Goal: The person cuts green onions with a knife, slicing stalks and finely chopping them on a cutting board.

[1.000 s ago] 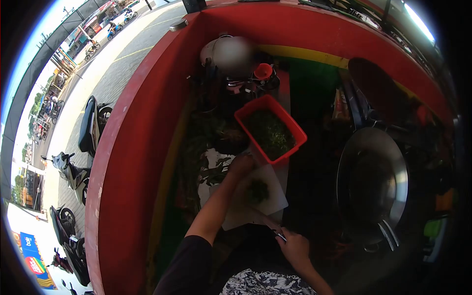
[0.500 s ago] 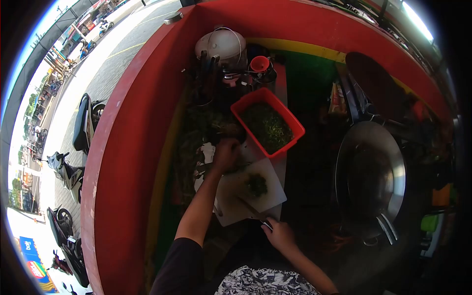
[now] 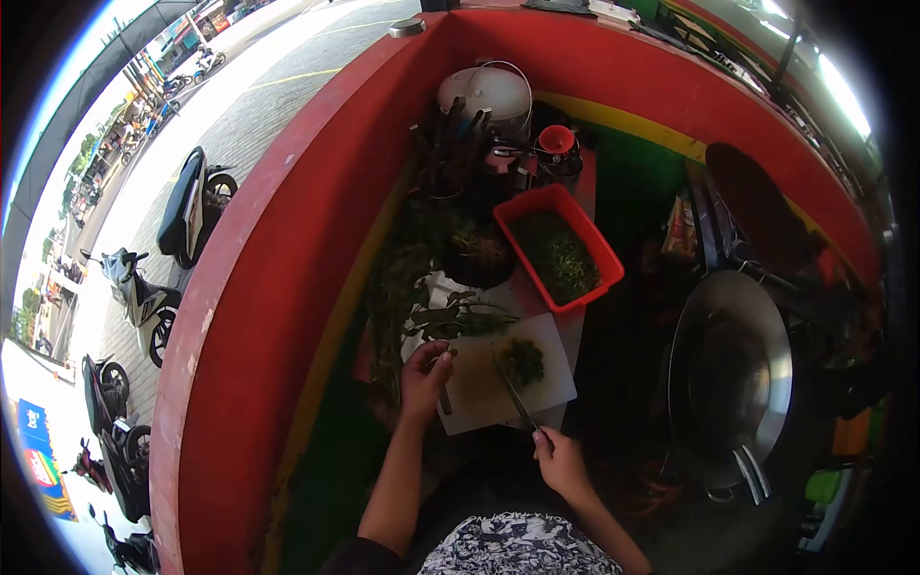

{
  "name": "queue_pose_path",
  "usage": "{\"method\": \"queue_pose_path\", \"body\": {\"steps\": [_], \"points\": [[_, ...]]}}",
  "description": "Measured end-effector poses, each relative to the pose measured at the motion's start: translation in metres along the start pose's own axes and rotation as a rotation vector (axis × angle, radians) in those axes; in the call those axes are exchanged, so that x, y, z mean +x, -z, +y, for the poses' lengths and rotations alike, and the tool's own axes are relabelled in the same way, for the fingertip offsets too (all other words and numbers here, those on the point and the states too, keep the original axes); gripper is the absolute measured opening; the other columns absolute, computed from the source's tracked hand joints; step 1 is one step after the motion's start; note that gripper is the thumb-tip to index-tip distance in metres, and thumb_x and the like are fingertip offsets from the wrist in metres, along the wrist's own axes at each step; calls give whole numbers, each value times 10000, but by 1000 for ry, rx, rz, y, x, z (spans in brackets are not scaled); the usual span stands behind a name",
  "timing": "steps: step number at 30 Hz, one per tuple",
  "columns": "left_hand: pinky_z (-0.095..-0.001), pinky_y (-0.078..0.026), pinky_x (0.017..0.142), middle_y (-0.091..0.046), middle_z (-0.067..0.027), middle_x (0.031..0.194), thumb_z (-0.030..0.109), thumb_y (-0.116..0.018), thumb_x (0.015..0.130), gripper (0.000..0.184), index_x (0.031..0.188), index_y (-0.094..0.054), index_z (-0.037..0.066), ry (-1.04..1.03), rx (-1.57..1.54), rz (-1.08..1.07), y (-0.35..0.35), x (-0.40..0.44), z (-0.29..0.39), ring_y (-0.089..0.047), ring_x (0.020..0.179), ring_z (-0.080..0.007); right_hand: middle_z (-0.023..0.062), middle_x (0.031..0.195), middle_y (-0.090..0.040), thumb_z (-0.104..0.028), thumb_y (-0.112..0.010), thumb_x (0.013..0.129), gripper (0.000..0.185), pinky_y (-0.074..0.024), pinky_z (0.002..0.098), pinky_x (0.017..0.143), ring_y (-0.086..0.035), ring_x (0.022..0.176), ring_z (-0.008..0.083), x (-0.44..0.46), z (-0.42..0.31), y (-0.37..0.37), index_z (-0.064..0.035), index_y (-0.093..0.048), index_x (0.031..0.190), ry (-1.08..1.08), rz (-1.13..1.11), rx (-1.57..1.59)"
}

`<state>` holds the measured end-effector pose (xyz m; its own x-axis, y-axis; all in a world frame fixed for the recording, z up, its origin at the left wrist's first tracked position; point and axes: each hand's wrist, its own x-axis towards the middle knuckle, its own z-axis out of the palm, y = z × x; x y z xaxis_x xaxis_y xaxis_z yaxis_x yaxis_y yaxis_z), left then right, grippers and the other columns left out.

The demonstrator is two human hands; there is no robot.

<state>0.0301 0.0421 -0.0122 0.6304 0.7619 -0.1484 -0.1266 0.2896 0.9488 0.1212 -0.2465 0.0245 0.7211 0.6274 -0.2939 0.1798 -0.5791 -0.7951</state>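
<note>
A white cutting board point(image 3: 484, 398) carries a small heap of chopped greens point(image 3: 524, 362). My right hand point(image 3: 561, 464) is closed around the handle of a knife point(image 3: 518, 400), whose blade slants over the board beside the heap. At the board's left edge, my left hand point(image 3: 424, 379) has thumb and fingers pinched together. Something tiny may be between the fingertips, too small to name. Long leafy greens point(image 3: 455, 316) lie just beyond this hand, partly over the board's far edge. Behind the board, a red plastic tub point(image 3: 606, 257) holds more chopped greens.
To the right sits a large metal wok point(image 3: 724, 374). At the back are a lidded pot point(image 3: 489, 93) and a red funnel point(image 3: 556, 140). A red low wall point(image 3: 278, 259) bounds the left side, with parked motorcycles point(image 3: 139, 297) beyond it.
My left hand has come back from the greens beyond the board to the board's left edge. The knife stays in my right hand. The view has shifted, moving the scene slightly rightward.
</note>
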Motion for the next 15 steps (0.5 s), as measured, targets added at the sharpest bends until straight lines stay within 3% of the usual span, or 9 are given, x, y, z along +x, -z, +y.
{"method": "queue_pose_path", "body": {"steps": [1, 2, 4, 8, 10, 15], "points": [[-269, -519, 794, -731, -9, 1065, 130, -713, 1064, 211, 1250, -691, 35, 53, -17, 12, -1, -13, -6, -653, 902, -85, 166, 713, -705, -290, -614, 1106, 316, -528, 405, 599, -723, 636, 300, -4, -9, 3, -4, -740, 1159, -9, -10, 81], [-270, -515, 779, -732, -9, 1057, 131, -711, 1065, 224, 1265, -696, 31, 107, -33, 23, -1, -24, -10, -647, 885, -84, 166, 713, -705, -290, -614, 1106, 316, -528, 405, 599, -723, 636, 300, -8, -17, 5, -4, -740, 1159, -5, -19, 80], [-267, -518, 786, -739, -10, 1059, 141, -716, 1064, 244, 1284, -705, 37, 123, -49, 12, 1, -43, -20, -648, 886, -83, 88, 691, -677, -284, -607, 1120, 336, -501, 326, 580, -650, 595, 147, -12, -32, 10, 26, -717, 1186, 20, -41, 200], [-260, -524, 813, -755, -5, 1054, 173, -735, 1057, 280, 1306, -731, 45, 185, -76, -102, -13, -62, -15, -657, 909, -78, 44, 695, -663, -278, -611, 1124, 341, -487, 279, 578, -610, 604, 86, -25, -71, 26, 41, -700, 1208, -29, -140, 371], [-257, -524, 822, -754, 1, 1045, 185, -738, 1057, 282, 1302, -740, 44, 192, -94, -121, -27, -70, -2, -658, 916, -77, 20, 740, -666, -230, -599, 1134, 310, -431, 224, 520, -562, 582, 39, -24, -80, 30, 29, -683, 1281, 69, -145, 371], [-256, -525, 839, -755, 10, 1042, 206, -746, 1054, 277, 1277, -757, 42, 154, -154, -172, -46, -65, 5, -659, 919, -74, 17, 734, -657, -223, -609, 1129, 310, -425, 230, 517, -548, 574, 41, -14, -81, 45, 41, -687, 1272, 88, -149, 333]]}}
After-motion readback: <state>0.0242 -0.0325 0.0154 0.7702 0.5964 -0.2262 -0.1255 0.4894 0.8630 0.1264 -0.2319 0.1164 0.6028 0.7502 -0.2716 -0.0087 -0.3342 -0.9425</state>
